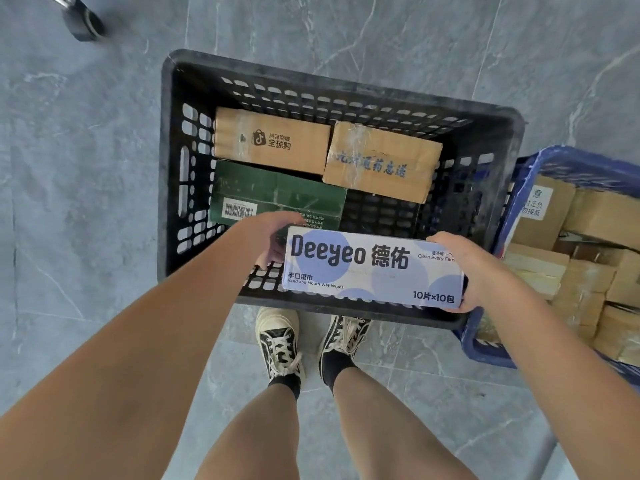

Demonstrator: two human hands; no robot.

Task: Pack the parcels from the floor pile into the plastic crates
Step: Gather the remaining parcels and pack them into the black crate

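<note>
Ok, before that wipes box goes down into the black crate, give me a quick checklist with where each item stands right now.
1. Grip: left hand and right hand each hold an end of the wipes box: ok.
2. Box over the black crate, at its near side: ok.
3. Free floor in the crate: open patch right of the green box, below the taped carton: ok.
4. Whether the patch is wide enough for the box: cannot tell.
5. Cartons already inside lie flat; the logo carton sits at the far wall: ok.
6. Blue crate alongside, already holding many cartons: ok.
</note>
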